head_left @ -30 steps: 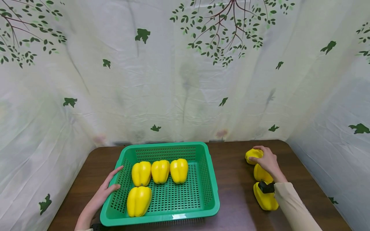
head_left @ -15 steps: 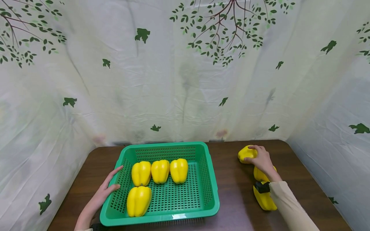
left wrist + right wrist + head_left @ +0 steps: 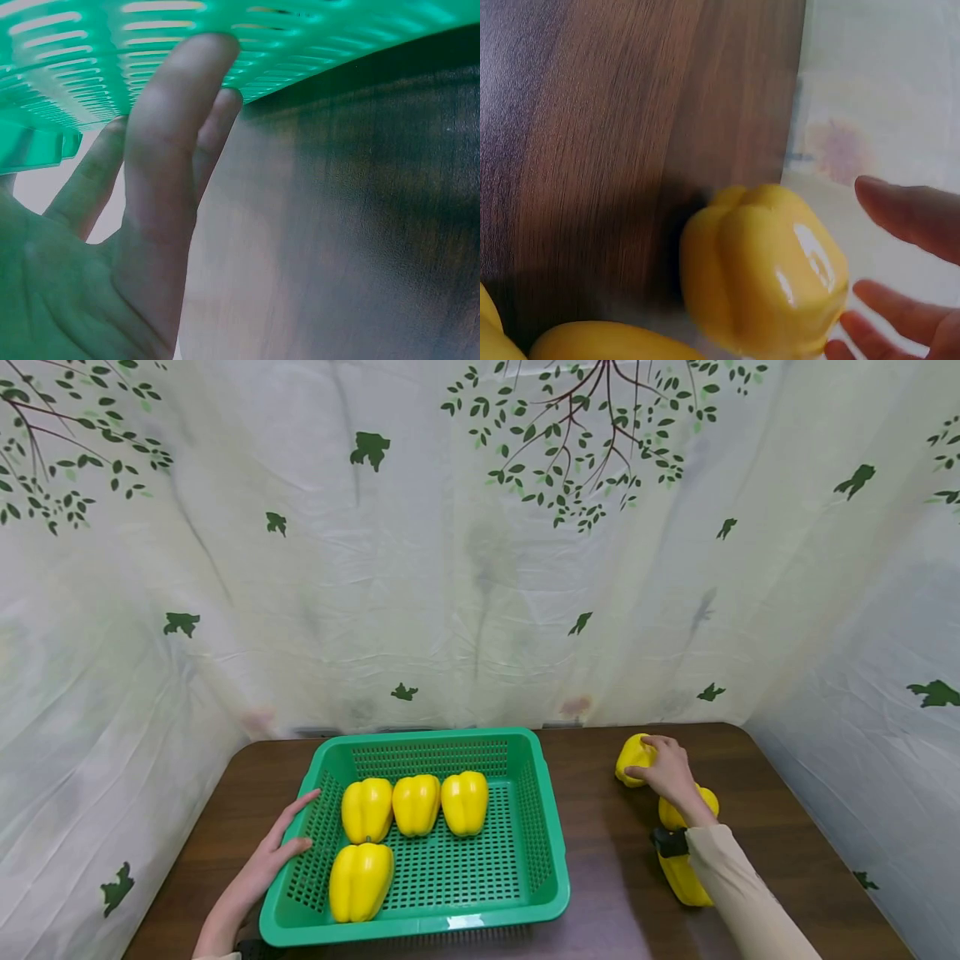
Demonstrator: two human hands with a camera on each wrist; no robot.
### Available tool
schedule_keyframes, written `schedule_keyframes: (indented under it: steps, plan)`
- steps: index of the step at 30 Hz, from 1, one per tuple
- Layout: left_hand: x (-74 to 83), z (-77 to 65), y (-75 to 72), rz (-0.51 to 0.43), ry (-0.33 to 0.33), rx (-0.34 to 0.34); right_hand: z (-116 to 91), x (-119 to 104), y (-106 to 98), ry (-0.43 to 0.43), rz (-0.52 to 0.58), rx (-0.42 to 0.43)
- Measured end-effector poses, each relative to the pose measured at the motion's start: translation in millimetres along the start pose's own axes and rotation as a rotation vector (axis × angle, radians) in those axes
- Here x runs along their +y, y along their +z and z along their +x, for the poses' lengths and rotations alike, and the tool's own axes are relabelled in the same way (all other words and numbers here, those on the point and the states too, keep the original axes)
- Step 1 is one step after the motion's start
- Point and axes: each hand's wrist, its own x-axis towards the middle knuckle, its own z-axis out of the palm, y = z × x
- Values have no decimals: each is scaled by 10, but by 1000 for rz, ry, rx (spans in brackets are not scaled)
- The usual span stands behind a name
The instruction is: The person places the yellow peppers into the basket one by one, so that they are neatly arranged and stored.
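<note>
On the left, my left hand rests against the left side of a green plastic basket, fingers spread. In the left wrist view its fingers lie along the slotted wall. At the back right, my right hand is at a yellow bell pepper. In the right wrist view, fingertips meet one end of this bell pepper, while the thumb stands apart from it. Behind the right wrist lie two more bell peppers, one farther and one nearer, partly hidden by the arm.
Inside the basket sit several yellow bell peppers, three in a back row and one at front left. Brown table shows between basket and right-hand peppers. A white leaf-printed curtain hangs behind and at both sides.
The right hand has shifted left with the farthest bell pepper, away from the other two. Over the last half second that bell pepper has turned more lengthwise. My left hand and the basket stay put.
</note>
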Motion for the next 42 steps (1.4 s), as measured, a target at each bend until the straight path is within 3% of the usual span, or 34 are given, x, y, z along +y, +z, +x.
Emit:
schedule_keyframes:
  steps: [4, 17, 27, 42]
  plan:
    - [-6, 2, -1, -10, -9, -3, 16, -4, 24, -33, 1, 6]
    - [-7, -13, 0, 4, -45, 8, 105, 84, 90, 1, 23, 44]
    - [21, -28, 6, -13, -78, 21, 177, 148, 178, -72, 31, 75]
    - [18, -6, 0, -28, -31, -10, 180, 119, 220, -10, 40, 77]
